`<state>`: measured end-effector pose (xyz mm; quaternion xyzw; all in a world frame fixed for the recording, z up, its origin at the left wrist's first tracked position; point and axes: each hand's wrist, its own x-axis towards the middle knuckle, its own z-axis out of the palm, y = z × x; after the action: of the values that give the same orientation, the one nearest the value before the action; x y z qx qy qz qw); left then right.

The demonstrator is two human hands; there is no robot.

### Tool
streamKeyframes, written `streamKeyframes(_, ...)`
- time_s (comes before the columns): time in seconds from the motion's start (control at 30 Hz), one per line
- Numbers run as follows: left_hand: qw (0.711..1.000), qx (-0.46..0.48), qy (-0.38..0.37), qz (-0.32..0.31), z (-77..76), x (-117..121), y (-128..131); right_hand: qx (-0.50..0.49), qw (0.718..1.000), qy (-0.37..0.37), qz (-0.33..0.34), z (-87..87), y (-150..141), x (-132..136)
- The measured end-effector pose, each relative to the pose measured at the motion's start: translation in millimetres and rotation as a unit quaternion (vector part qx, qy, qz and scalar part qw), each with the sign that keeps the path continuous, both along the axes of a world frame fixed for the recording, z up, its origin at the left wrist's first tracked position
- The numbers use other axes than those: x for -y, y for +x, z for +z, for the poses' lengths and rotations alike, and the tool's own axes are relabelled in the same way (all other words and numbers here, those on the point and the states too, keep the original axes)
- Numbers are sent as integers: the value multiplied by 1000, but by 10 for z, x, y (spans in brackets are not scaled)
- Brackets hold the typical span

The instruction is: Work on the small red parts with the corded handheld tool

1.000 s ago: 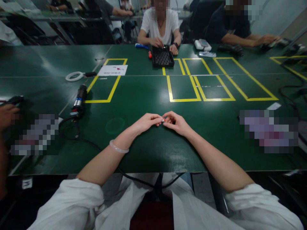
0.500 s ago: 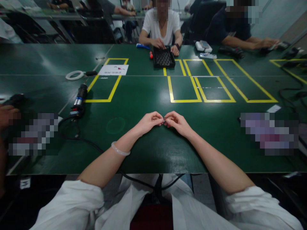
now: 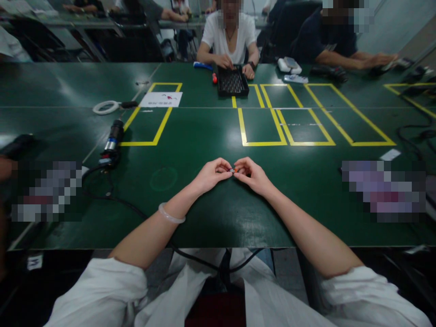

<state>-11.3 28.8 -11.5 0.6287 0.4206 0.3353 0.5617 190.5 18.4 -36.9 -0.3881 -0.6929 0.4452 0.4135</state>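
A small part point(image 3: 233, 170), with silver and orange colour, is held between the two hands, above the near side of the counter point(image 3: 204, 222). By the left hand point(image 3: 208, 177) it is pinched from one side: the fingers point(image 3: 225, 175) are almost closed, with the thumb and forefinger brought together at the part. By the right hand point(image 3: 255, 177) the orange end is gripped in a similar way, with the other fingers loosely curled. Whether the part is one piece or two cannot be told, because it is mostly covered.

For good handling, the part should be supported firmly by the left hand, while only light and even pressure is given by the right. Both ends should be held in one line, since such a small thing can be tilted easily or slip out. If resistance is felt, the angle should be corrected rather than more force used. The work is best done low over the counter, so that a dropped part is easily found. The tool point(image 3: 112, 141) and the sheet point(image 3: 161, 99) are well apart from the hands.
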Motion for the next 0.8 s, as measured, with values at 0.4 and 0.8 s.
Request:
streamKeyframes(0.4, 1000, 15, 7, -1, -30, -2, 8, 59, 996, 72, -15, 13, 10, 8)
streamKeyframes(0.8, 1000, -1, 27, 1, -60, -9, -6, 103, 988, 113, -15, 46, 9, 23)
